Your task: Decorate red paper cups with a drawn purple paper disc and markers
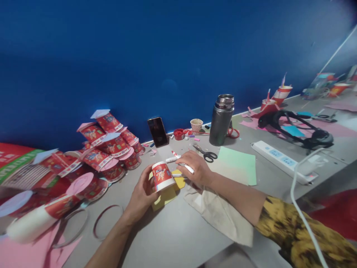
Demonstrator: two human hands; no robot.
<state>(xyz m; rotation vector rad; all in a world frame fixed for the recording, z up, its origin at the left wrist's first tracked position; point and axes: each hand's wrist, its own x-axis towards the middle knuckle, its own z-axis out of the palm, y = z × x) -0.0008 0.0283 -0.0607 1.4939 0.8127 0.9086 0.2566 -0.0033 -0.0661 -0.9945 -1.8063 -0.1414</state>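
My left hand [142, 194] is closed round a red printed paper cup [162, 176], holding it tilted above a yellow piece of paper [166, 193] on the grey table [178, 230]. My right hand [195, 169] is closed on a white pen-like stick [186, 167], with its tip next to the cup's right side. A red-and-white marker [173, 157] lies just behind the cup. A crumpled beige cloth [220, 212] lies under my right forearm.
A pile of red paper cups with paper lids [106, 149] fills the left. Behind stand a phone [158, 131], a steel flask [221, 119], scissors [206, 153] and a green sheet [240, 165]. A power strip [281, 160] and white cable [301, 208] lie right; cut cup rims [107, 221] lie near left.
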